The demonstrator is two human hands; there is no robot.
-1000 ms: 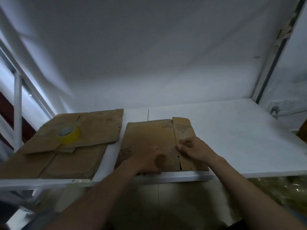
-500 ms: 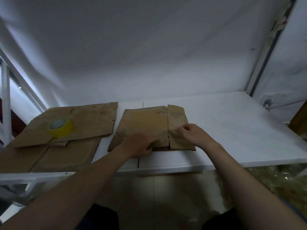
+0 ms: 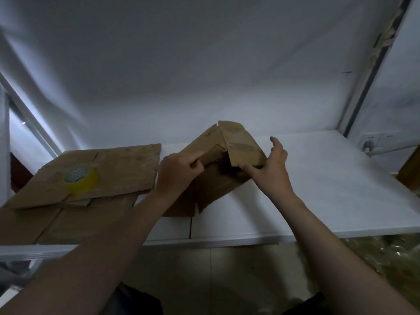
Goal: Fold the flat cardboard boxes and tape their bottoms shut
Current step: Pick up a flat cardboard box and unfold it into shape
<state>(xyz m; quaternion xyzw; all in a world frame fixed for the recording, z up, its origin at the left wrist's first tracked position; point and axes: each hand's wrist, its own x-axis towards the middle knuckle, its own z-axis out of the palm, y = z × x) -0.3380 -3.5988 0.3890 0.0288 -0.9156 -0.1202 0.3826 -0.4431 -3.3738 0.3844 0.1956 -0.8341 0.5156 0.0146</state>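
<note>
A brown cardboard box is lifted off the white table and partly spread open, with a dark gap showing inside. My left hand grips its left panel, fingers curled round the edge. My right hand holds the right panel, thumb under it and fingers spread along its outer side. Lower flaps of the box hang down to the table. A stack of flat cardboard boxes lies at the left, with a roll of yellow tape on top.
A white wall rises behind the table. A wall socket with a plug is at the right, next to a grey vertical frame. A white metal frame stands at the far left. Crumpled clear plastic lies below the table's right edge.
The box lay flat on the table under both hands. Now both hands have raised it and pulled its panels apart, so it stands partly open.
</note>
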